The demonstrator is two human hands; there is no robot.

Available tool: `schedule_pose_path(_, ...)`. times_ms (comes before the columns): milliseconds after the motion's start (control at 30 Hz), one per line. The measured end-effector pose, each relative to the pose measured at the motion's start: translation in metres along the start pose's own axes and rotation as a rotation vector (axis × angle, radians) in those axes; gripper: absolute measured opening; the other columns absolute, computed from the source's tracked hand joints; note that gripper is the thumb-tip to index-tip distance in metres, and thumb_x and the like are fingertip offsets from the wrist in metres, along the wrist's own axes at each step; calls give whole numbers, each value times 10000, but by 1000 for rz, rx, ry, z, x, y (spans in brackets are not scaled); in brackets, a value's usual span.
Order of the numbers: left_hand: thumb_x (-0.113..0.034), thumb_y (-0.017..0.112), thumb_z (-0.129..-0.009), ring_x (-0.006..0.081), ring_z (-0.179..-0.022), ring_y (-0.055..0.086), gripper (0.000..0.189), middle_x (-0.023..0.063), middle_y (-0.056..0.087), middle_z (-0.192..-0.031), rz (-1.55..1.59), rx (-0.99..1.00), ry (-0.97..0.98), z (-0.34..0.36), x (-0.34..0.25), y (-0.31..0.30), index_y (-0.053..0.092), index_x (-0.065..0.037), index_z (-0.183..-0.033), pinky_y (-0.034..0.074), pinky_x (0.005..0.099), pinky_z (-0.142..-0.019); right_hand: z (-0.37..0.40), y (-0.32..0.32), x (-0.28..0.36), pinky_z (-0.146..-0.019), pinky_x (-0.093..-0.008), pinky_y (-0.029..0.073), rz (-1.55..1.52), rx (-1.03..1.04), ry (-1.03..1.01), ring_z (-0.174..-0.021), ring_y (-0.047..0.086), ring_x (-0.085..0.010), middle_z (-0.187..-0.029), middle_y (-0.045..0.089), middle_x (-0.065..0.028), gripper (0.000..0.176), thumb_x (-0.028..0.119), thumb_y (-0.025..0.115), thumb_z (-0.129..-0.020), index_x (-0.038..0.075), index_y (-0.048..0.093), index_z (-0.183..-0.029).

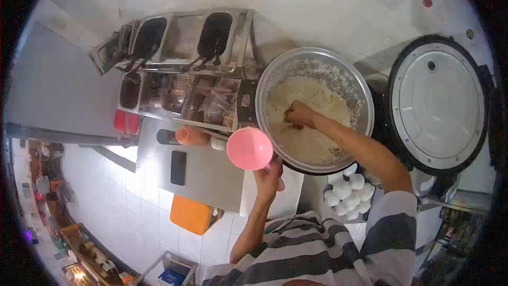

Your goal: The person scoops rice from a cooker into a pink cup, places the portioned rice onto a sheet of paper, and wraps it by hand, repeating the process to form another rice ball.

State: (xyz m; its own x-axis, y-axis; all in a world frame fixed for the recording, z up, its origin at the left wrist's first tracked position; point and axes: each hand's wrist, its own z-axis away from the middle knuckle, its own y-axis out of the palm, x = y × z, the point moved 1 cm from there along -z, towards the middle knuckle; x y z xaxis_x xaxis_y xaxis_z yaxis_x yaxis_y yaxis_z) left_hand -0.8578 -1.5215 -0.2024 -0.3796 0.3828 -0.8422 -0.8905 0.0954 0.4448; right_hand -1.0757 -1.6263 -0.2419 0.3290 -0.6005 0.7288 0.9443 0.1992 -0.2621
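My left hand (269,181) is closed around the handle of a pink plastic scoop (250,149), held just left of a large round metal pot (263,69). The scoop's round mouth faces up, and nothing shows inside it. Inside the pot lies a pale, grainy mass that looks like cooked rice (323,92), with bits stuck up the walls. My right hand (300,114) reaches into the pot from the right, its fingers curled down at the mass. Small brown patches show by the fingertips; what the fingers hold, if anything, is hidden.
A round open lid (439,103) stands right of the pot. Several white rounded pieces (349,196) sit below it. Steel trays (182,42) with utensils and packets line the back left. A phone (178,168), an orange-red cup (191,136) and a white board (288,193) lie nearby.
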Motion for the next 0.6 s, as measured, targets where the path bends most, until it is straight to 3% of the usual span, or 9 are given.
schedule_pose_path(100, -61, 629, -891, 71, -559, 441, 145, -17, 489, -721, 36, 27, 19, -4, 3, -2, 520, -40, -985, 348, 235, -481, 17, -19, -2, -402, -315, 380, 4, 80, -164, -466, 486, -128, -566, 514, -43, 150, 63, 620, -843, -72, 642, -783)
schedule_pose_path(167, -65, 633, -891, 72, -558, 443, 141, -17, 490, -720, 16, 24, 42, -1, -2, 0, 522, -43, -974, 348, 235, -480, 17, -27, -5, -421, -283, 384, -22, 176, -157, -474, 468, -94, -578, 515, -12, 194, 80, 607, -891, -46, 699, -1007)
schedule_pose_path(200, -69, 638, -890, 72, -557, 445, 136, -17, 490, -720, -7, 25, 45, -1, -5, 1, 525, -45, -962, 348, 236, -479, 20, -34, -4, -421, -283, 384, -12, 181, -173, -474, 468, -94, -578, 515, -12, 194, 80, 607, -891, -46, 699, -1007)
schedule_pose_path(267, -102, 624, -907, 69, -557, 444, 124, -17, 493, -717, 8, 15, 38, 1, -7, -1, 523, -52, -959, 343, 234, -477, 42, -44, 6, -442, -256, 380, -101, 220, -192, -491, 463, -81, -620, 538, 7, 293, 100, 596, -917, 20, 658, -1192)
schedule_pose_path(333, -134, 610, -925, 65, -556, 443, 121, -17, 496, -715, 29, 18, 33, 3, -8, -5, 521, -58, -955, 337, 232, -475, 56, -50, 15, -449, -250, 382, -61, 224, -212, -503, 469, -79, -635, 546, 11, 308, 114, 599, -924, 35, 642, -1219)
schedule_pose_path(433, -344, 546, -971, 91, -557, 446, 264, 13, 511, -786, 180, 47, -13, 17, -20, -17, 499, -94, -1044, 341, 240, -466, 90, -63, 35, -456, -242, 387, -19, 213, -266, -519, 479, -77, -656, 559, 15, 323, 131, 598, -936, 46, 626, -1246)
schedule_pose_path(500, -336, 544, -972, 94, -563, 461, 259, 20, 521, -798, 163, 117, -31, 20, -31, -25, 502, -92, -1045, 353, 239, -472, 119, -70, 52, -456, -240, 391, 1, 211, -303, -522, 483, -77, -661, 564, 15, 320, 133, 596, -940, 42, 624, -1246)
schedule_pose_path(567, -285, 524, -979, 107, -576, 496, 218, 32, 541, -809, 124, 179, -131, 26, -37, -22, 503, -78, -1043, 382, 243, -478, 151, -77, 70, -455, -233, 413, -26, 34, -359, -527, 505, -72, -686, 577, 6, 326, 108, 603, -930, 39, 620, -1248)
schedule_pose_path(600, -285, 524, -979, 107, -576, 496, 218, 32, 541, -809, 141, 173, -116, 27, -41, -13, 503, -78, -1043, 382, 243, -478, 168, -77, 79, -455, -233, 413, -4, 40, -364, -527, 505, -72, -686, 577, 6, 326, 108, 603, -930, 39, 620, -1248)
